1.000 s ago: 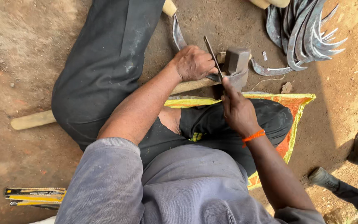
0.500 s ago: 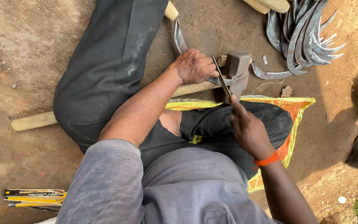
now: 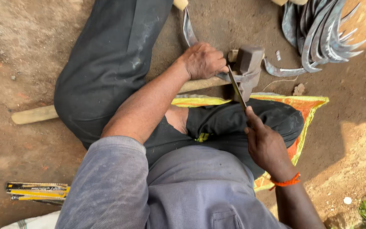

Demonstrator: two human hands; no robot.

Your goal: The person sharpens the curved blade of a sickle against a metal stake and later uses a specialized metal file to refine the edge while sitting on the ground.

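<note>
A curved sickle blade [image 3: 190, 32] is pinned on a metal block [image 3: 249, 63] at the far middle by the clenched left hand [image 3: 203, 60], while a file [image 3: 236, 88] gripped in the right hand [image 3: 266, 144] lies across it, so filing appears underway, not finished.

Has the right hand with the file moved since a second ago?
Yes. The right hand has drawn back from the metal block, toward the person's body.

Bright daylight, soft shadows, sharp focus
</note>
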